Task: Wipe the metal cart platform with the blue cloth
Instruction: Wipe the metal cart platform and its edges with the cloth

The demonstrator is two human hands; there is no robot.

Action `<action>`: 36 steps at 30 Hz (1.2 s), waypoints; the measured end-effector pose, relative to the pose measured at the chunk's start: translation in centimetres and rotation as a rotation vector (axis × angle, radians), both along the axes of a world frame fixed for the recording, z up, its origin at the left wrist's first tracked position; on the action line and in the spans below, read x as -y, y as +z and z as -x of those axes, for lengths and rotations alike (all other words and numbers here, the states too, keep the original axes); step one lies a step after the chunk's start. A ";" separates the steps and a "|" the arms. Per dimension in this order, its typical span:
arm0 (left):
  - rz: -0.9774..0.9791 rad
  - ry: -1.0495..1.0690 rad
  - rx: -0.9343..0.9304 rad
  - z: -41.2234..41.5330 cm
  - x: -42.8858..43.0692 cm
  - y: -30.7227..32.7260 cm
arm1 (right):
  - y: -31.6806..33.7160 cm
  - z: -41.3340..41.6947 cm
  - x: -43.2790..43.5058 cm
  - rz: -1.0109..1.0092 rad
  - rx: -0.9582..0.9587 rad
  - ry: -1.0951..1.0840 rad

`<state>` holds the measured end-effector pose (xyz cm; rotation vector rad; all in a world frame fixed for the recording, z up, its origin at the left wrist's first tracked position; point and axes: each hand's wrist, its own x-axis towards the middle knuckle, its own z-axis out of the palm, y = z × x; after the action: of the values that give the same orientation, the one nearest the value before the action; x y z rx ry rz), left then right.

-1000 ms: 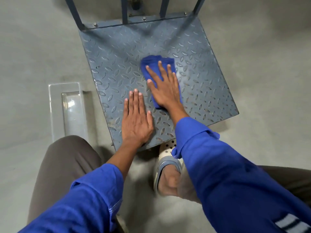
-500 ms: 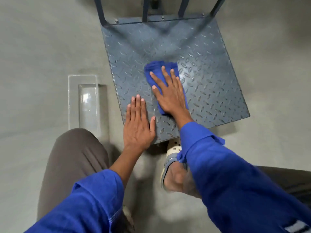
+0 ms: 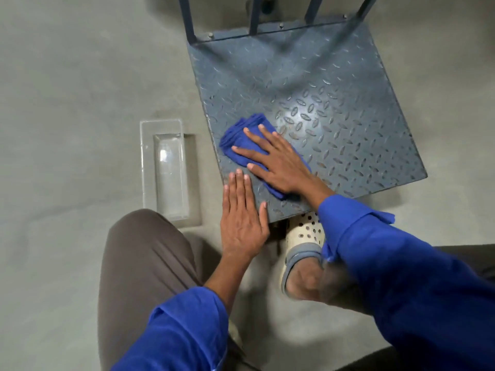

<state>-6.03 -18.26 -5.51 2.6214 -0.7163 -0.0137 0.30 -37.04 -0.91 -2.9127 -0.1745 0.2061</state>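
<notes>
Item: folded blue cloth [image 3: 241,141], soft woven fabric in several layers, lying flat on the near-left part of the grey-blue metal cart platform [image 3: 334,108], a square of raised diamond tread plate with dark blue upright bars [image 3: 187,20] at its far edge.

Handling, by judgement: light, limp and compressible; no fragile parts. It will bunch or unfold if dragged by one edge, and the raised tread is likely to catch the weave. Best held by a flat palm pressing down on the middle of the fold, so the layers travel together. The platform is stiff and heavy by appearance, and needs no lifting.

Right hand [image 3: 278,162]: laid palm-down on the cloth, fingers [image 3: 253,135] spread and extended toward the platform's left edge, not curled around the fabric. The cloth is pinned under the hand, not pinched. Its folded edge shows beyond the fingertips, and a strip shows beneath the heel of the palm.

Left hand [image 3: 242,218]: flat, palm-down on the platform's near-left corner, fingers straight and close together, thumb out to the side. It holds nothing, appears to brace the body, and lies just beside the cloth without touching it.

Surroundings: grey concrete floor [image 3: 67,89]; a clear rectangular plastic tray [image 3: 166,172] on the floor left of the platform; a cream perforated clog [image 3: 305,236] at the platform's near edge.
</notes>
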 end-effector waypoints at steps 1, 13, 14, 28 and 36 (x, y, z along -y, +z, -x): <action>-0.006 -0.004 -0.005 0.3 -0.2 0.0 | 0.2 0.5 0.8 -0.001 -0.005 0.040; -0.037 0.009 -0.071 1.6 -0.8 0.6 | 0.8 0.3 -2.2 0.028 0.020 0.017; -0.053 0.004 -0.085 1.6 -0.8 0.7 | 0.8 1.1 -1.2 0.024 0.012 0.004; -0.095 -0.120 -0.098 -3.0 -2.4 1.0 | 0.4 2.0 -1.2 -0.010 0.049 -0.273; -0.191 -0.523 0.026 -14.7 -4.7 2.3 | 0.1 6.0 -4.1 -0.020 0.006 -0.590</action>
<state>8.66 -13.60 -3.16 2.5297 -1.4510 -0.2089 -5.74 -32.90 -0.77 -2.7947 0.6667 0.0935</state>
